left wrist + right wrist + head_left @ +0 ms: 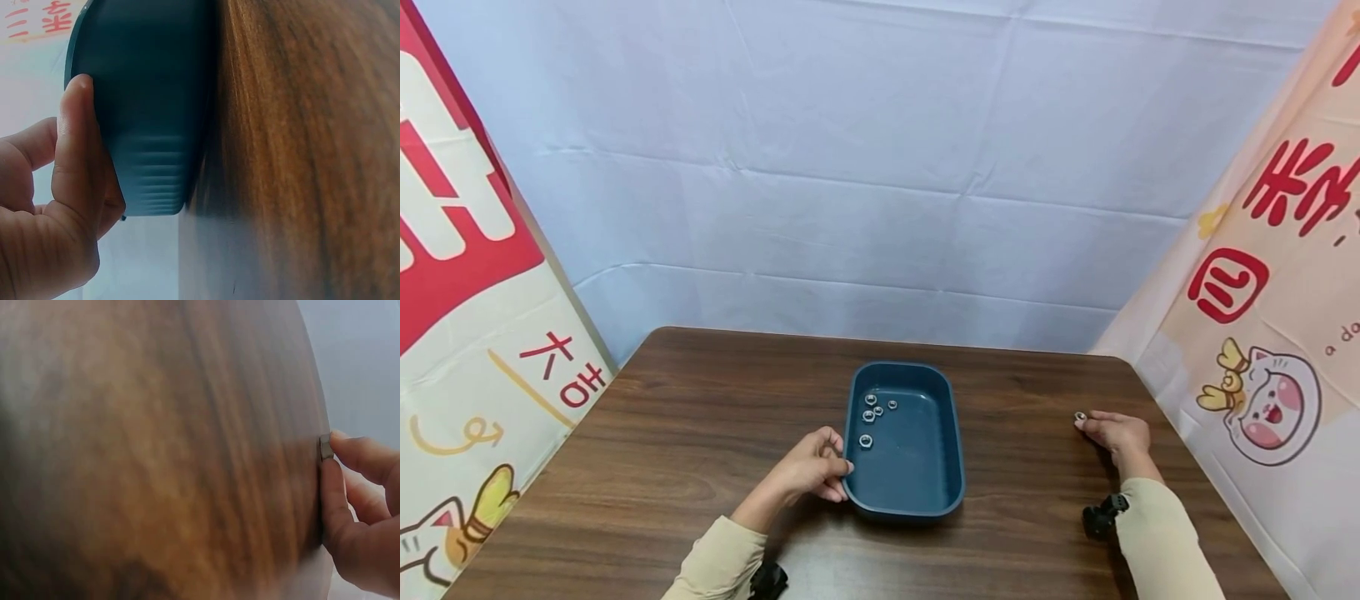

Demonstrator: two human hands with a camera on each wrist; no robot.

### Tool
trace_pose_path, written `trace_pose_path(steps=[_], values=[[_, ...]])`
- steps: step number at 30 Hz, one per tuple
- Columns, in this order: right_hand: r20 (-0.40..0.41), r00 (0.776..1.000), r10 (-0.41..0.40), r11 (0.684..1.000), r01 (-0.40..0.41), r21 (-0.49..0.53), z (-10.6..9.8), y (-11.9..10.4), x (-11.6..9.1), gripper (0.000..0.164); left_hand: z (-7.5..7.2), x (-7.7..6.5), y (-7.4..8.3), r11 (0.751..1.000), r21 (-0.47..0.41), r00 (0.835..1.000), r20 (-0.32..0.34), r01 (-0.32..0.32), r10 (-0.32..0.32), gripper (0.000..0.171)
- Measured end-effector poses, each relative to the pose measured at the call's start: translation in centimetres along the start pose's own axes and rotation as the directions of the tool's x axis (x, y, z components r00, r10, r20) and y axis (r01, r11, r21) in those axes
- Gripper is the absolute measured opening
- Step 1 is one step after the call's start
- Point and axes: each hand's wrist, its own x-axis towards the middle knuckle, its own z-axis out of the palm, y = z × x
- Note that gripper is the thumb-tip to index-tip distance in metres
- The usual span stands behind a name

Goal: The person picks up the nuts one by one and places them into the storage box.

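Note:
A dark blue rectangular tray [917, 500] stands on the table, with several metal hex nuts [868, 416] lying along its left side. At the tray's near left edge, my left hand [815, 465] pinches the rim between thumb and fingers. In the left wrist view the tray's outer wall [150, 94] shows beside that hand [69, 181]. Well to the right of the tray, my right hand [1116, 433] holds a single hex nut [1079, 416] between thumb and fingertip. The right wrist view shows this nut [326, 447] at the tabletop, edge-on, in the fingers.
The brown wood-grain table [715, 400] has rounded far corners. Behind it hangs a pale blue cloth [850, 225]. Printed banners flank the table, one on the left [475, 367] and one on the right [1180, 367]. A black wrist camera [1103, 517] sits by the right sleeve.

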Motion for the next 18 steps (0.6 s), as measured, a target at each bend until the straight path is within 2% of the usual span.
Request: trace_pose_path(steps=[5, 12, 18], values=[[-0.022, 0.999, -0.034, 0.998, 0.032, -0.062, 0.55, 0.02, 0.35, 0.049, -0.03, 0.03, -0.02, 1.0, -0.002, 1.0, 0.003, 0.007, -0.007, 0.028], [-0.038, 0.999, -0.034, 0.999, 0.033, -0.01, 0.99, -0.29, 0.82, 0.026, -0.09, 0.22, -0.08, 1.0, -0.001, 1.0, 0.006, 0.0, 0.0, 0.028], [-0.042, 0.998, -0.037, 0.994, 0.032, -0.104, 0.91, -0.37, 0.97, 0.007, -0.08, 0.21, -0.07, 1.0, 0.0, 1.0, 0.008, 0.008, -0.008, 0.028]])
